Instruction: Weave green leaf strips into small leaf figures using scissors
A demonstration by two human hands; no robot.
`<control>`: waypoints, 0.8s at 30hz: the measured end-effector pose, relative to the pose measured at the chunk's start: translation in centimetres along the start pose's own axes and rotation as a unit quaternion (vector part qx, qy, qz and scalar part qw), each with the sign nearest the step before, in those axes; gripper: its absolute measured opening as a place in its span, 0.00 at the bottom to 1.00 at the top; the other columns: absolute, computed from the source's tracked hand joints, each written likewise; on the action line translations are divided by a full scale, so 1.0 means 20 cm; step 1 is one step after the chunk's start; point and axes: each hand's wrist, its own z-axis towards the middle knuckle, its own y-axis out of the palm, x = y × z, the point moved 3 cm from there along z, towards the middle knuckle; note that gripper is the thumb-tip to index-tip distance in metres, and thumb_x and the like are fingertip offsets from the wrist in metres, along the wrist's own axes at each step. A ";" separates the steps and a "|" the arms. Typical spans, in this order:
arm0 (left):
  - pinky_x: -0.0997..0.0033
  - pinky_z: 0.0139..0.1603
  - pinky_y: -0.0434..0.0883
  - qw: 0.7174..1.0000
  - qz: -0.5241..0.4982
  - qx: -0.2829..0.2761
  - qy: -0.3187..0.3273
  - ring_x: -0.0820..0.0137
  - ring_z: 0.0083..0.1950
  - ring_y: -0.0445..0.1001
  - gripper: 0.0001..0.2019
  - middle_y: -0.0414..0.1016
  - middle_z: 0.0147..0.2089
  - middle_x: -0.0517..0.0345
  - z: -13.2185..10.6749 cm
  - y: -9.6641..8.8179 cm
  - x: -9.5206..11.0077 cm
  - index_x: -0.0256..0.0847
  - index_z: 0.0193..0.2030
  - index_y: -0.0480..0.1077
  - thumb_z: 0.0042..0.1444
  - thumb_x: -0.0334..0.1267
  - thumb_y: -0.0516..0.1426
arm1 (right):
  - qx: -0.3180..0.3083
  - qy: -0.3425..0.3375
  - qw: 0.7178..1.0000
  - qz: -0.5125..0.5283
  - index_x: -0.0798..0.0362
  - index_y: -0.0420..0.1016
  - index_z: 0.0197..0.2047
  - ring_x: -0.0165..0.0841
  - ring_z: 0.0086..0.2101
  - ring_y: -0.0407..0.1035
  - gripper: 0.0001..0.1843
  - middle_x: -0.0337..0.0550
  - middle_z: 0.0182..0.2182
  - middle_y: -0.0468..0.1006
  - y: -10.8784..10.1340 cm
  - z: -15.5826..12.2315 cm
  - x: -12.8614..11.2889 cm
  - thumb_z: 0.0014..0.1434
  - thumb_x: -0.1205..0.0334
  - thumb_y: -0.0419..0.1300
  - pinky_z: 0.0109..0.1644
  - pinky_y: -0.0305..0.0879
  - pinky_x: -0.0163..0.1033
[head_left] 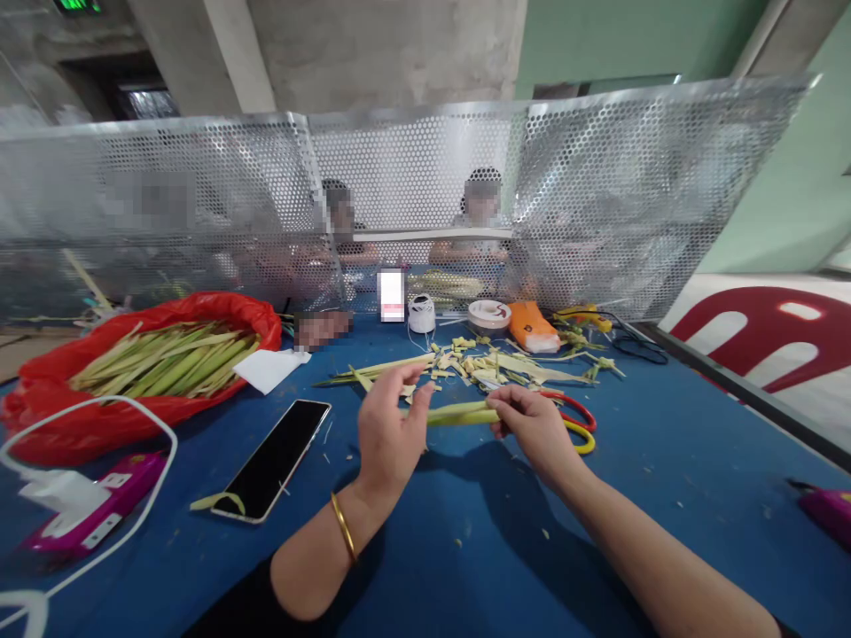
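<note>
A long pale green leaf strip [462, 414] stretches level between my two hands, just above the blue table. My left hand [392, 425], with a gold bangle at the wrist, is curled around the strip's left part; its thumb stands up and partly hides the strip. At the other end, my right hand [528, 421] pinches the strip between thumb and fingers. Scissors with red and yellow handle loops [585, 440] lie just behind the right hand, their blades mostly covered. Cut leaf scraps [488, 365] are scattered beyond both hands.
A red plastic bag [266, 317] of long leaves stands left, near a phone [279, 456], white tissue [269, 369] and purple power strip [99, 509] with a white cable. Behind are a thread spool [421, 315], tape roll [489, 315], orange packet [532, 324] and perforated metal screen [412, 168].
</note>
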 end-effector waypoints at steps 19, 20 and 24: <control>0.78 0.28 0.68 0.872 -0.300 -0.156 -0.353 0.72 0.32 0.77 0.07 0.79 0.35 0.50 -0.14 0.22 -0.14 0.34 0.38 0.76 0.55 0.35 0.59 | -0.104 -0.036 0.990 -0.085 0.53 0.71 0.28 0.28 0.21 0.60 0.15 0.34 0.19 0.67 0.11 -0.10 -0.03 0.54 0.50 0.59 0.26 0.57 0.34; 0.78 0.28 0.69 0.871 -0.299 -0.153 -0.358 0.71 0.33 0.77 0.07 0.79 0.35 0.50 -0.14 0.22 -0.14 0.34 0.38 0.75 0.55 0.34 0.59 | -0.086 -0.030 0.992 -0.083 0.53 0.70 0.28 0.28 0.21 0.61 0.15 0.34 0.18 0.67 0.10 -0.09 -0.02 0.54 0.49 0.59 0.26 0.58 0.34; 0.75 0.29 0.71 0.874 -0.294 -0.116 -0.368 0.70 0.32 0.77 0.06 0.79 0.36 0.50 -0.13 0.22 -0.16 0.35 0.40 0.73 0.57 0.30 0.56 | -0.003 0.004 0.994 -0.111 0.50 0.64 0.29 0.33 0.24 0.69 0.15 0.37 0.22 0.70 0.04 -0.04 0.03 0.56 0.47 0.53 0.28 0.65 0.36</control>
